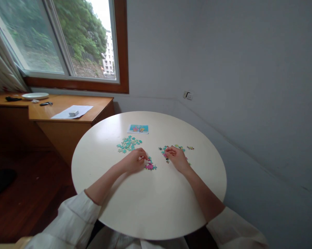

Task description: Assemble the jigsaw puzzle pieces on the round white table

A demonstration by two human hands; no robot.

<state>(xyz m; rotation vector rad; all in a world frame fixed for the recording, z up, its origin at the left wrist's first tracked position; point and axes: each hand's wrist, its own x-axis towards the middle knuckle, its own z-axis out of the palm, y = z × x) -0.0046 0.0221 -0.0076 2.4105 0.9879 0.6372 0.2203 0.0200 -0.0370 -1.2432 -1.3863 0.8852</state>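
Observation:
Both my hands rest on a round cream table (150, 200). My left hand (134, 160) is curled, its fingertips pressed on a small joined cluster of pink and teal puzzle pieces (150, 165). My right hand (177, 158) is also curled, with its fingers pinching at a scatter of mixed-colour pieces (177, 147). A loose heap of teal pieces (128, 143) lies just beyond my left hand. A small picture card (137, 129) lies farther back on the table.
A wooden desk (67, 119) stands to the left under a window (59, 38), bearing a white plate (35, 95), a sheet of paper (72, 111) and small items. Grey walls close off the right side, with a wall socket (187, 95).

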